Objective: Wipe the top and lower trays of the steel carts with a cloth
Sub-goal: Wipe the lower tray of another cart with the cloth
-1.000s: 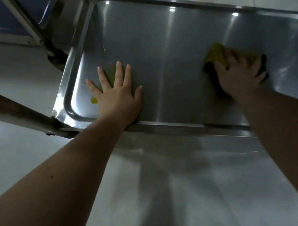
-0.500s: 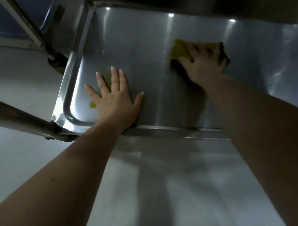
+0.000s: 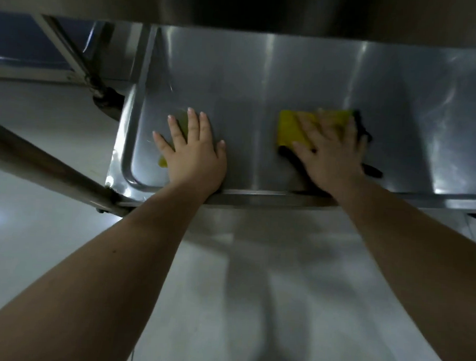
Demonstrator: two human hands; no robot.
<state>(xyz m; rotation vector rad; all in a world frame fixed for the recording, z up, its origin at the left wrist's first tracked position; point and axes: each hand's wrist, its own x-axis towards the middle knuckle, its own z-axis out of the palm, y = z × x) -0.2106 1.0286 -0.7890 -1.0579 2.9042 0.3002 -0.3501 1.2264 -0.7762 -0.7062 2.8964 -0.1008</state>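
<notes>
Nearest the camera, two bare forearms reach forward over a pale, glossy floor (image 3: 65,227) that carries soft shadows. They cross the rolled front rim of a shallow, brushed-steel lower cart tray (image 3: 249,80) with rounded corners and a dull, streaked sheen. The left hand (image 3: 195,154) lies palm-down on the tray's left part, fingers (image 3: 193,123) straight and slightly spread, thumb out to the right, gripping nothing; a yellowish reflection shows on the metal beside it. The right hand (image 3: 332,154) presses flat on a folded yellow cloth with a dark underside (image 3: 291,128), fingers spread across its top, holding it against the tray floor near the middle. A round steel tube leg (image 3: 41,163) slants in from the left to the tray's front-left corner. Beyond the left rim sits a dark caster wheel (image 3: 106,103). Overhead, the dim underside of the upper steel tray (image 3: 239,8) spans the view.
</notes>
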